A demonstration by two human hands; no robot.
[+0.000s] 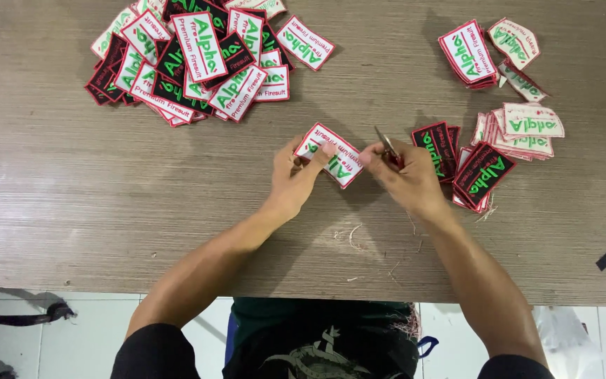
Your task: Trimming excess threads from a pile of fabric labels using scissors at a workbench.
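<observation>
Patch [332, 154], white with red border and green lettering, pinched at its near edge by my left hand [296, 175] above the surface [71, 196]. My right hand [405, 175] is closed around small snips [387, 146], blades at the patch's right edge. Loose heap of patches [191, 56] lies far left (apparently waiting); sorted stacks [492, 140] sit just right, apparently done. Thread clippings [352, 235] lie between my forearms. I judge the work roughly midway.

I find even, moderately bright overhead light on the desk [71, 196]. Soft shadows fall beneath the forearms toward its near edge. Focus sharp; no glare; slight corner darkening.
</observation>
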